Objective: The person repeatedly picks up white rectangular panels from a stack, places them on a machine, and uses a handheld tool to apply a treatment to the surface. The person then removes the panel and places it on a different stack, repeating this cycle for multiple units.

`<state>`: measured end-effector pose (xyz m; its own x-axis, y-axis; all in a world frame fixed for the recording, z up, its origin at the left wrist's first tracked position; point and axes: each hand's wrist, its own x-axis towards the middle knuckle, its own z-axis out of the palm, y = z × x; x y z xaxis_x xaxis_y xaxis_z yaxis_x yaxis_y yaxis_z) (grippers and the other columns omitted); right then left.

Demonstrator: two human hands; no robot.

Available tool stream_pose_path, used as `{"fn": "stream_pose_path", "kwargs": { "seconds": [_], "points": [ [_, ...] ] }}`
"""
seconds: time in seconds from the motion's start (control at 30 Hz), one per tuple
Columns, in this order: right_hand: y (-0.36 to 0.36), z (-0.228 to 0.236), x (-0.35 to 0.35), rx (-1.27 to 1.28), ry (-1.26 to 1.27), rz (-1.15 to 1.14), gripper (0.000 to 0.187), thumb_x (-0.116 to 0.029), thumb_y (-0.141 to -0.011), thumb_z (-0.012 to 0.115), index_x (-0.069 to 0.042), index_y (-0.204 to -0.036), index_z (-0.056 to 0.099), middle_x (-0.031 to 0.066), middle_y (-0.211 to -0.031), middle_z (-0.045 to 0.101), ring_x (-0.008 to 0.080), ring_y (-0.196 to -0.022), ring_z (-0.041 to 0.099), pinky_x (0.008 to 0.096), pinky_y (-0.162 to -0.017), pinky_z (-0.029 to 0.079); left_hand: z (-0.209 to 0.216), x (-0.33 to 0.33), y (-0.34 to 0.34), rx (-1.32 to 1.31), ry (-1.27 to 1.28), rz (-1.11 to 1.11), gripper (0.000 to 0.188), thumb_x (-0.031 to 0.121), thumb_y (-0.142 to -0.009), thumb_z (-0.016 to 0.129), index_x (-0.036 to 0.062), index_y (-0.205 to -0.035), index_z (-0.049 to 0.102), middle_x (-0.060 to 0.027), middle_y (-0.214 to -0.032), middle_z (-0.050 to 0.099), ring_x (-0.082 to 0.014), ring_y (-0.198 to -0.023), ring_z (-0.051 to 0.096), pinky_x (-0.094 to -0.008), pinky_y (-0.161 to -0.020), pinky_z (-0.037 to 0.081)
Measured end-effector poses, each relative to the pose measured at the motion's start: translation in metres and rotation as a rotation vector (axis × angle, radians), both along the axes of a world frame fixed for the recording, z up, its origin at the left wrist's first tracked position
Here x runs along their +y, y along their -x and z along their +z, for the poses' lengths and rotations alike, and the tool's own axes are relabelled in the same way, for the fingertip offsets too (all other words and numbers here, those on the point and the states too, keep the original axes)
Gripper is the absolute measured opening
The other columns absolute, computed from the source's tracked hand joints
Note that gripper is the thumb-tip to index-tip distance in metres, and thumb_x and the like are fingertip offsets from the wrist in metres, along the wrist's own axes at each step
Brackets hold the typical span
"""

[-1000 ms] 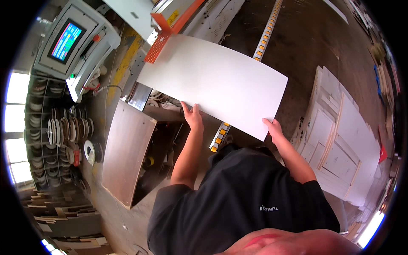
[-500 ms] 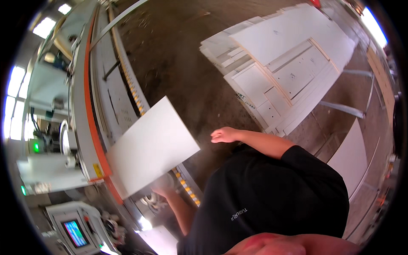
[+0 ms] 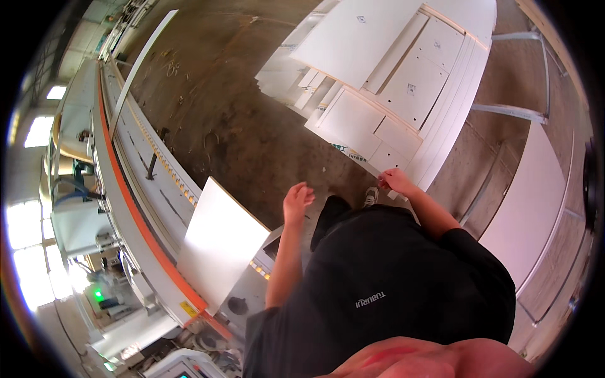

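Observation:
My left hand (image 3: 297, 200) is raised in front of my body, its fingers loosely bent and apart, holding nothing. Nearest to it is a white rectangular panel (image 3: 222, 242), which lies on the edge of the long machine (image 3: 154, 233) with the orange strip, apart from the hand. My right hand (image 3: 394, 181) hovers by the near corner of a stack of white panels (image 3: 362, 129). Its fingers curl loosely with no object visible in them, and whether they touch the stack I cannot tell.
A roller rail (image 3: 173, 175) with yellow pieces runs along the machine. Another white panel (image 3: 526, 208) leans at the right beside a metal frame (image 3: 513, 112). A control console (image 3: 183, 365) stands at the lower left. My shoe (image 3: 371, 196) is on the brown floor below the stack.
My left hand has come away from beneath the panel's near edge and risen. My right hand has moved toward the stack. The view has turned, and the machine panel stays on the machine.

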<state>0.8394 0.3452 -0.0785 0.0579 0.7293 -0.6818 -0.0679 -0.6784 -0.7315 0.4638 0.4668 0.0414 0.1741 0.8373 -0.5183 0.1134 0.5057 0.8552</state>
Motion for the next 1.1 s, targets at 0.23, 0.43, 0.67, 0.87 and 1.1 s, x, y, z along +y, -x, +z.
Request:
{"fn": "stream_pose_path", "kwargs": {
  "seconds": [0.23,0.43,0.67,0.87,1.1],
  "points": [
    [-0.009,0.002,-0.022,-0.319,0.22,-0.052,0.044,-0.045,-0.099,0.062,-0.005,-0.093,0.078,0.0061,-0.063,0.066,0.0121,-0.054,0.059,0.0287,-0.053,0.048,-0.055,0.161,-0.123,0.043,0.153,-0.435,0.033,0.029,-0.103,0.062,0.0017,-0.121,0.064,-0.0101,-0.103,0.072,-0.0189,-0.089,0.071,-0.0312,-0.078,0.057],
    [0.006,0.029,-0.063,-0.179,0.303,-0.488,0.052,-0.055,-0.1,0.059,-0.007,-0.114,0.074,0.0044,-0.064,0.064,0.0134,-0.054,0.059,0.0282,-0.049,0.045,-0.127,0.317,-0.229,-0.109,0.264,-0.388,0.032,0.03,-0.103,0.058,0.0048,-0.123,0.057,-0.0109,-0.106,0.07,-0.0224,-0.09,0.071,-0.0351,-0.076,0.057],
    [0.045,0.063,-0.046,-0.118,0.296,-0.859,0.035,-0.037,-0.1,0.066,-0.005,-0.113,0.069,0.005,-0.079,0.068,0.0116,-0.062,0.06,0.0269,-0.055,0.049,-0.185,0.409,-0.33,-0.126,0.393,-0.188,0.038,0.036,-0.106,0.057,0.0069,-0.128,0.051,-0.0117,-0.117,0.066,-0.0275,-0.096,0.07,-0.0439,-0.078,0.059],
    [0.065,0.079,-0.001,-0.128,0.295,-0.824,0.034,-0.033,-0.1,0.067,-0.003,-0.115,0.069,0.0059,-0.092,0.071,0.0131,-0.08,0.068,0.0288,-0.066,0.056,-0.181,0.402,-0.334,-0.155,0.322,-0.142,0.027,0.032,-0.105,0.059,0.0067,-0.112,0.055,-0.0057,-0.099,0.071,-0.0226,-0.082,0.073,-0.0353,-0.062,0.057],
    [0.032,0.047,0.091,-0.179,0.203,-0.583,0.041,-0.036,-0.095,0.07,-0.002,-0.118,0.07,0.0084,-0.098,0.074,0.0159,-0.081,0.069,0.0314,-0.075,0.057,-0.201,0.369,-0.255,-0.228,0.475,-0.235,0.03,0.041,-0.106,0.056,0.0116,-0.113,0.056,-0.0035,-0.098,0.07,-0.02,-0.083,0.07,-0.0307,-0.055,0.047]
  ]
}}
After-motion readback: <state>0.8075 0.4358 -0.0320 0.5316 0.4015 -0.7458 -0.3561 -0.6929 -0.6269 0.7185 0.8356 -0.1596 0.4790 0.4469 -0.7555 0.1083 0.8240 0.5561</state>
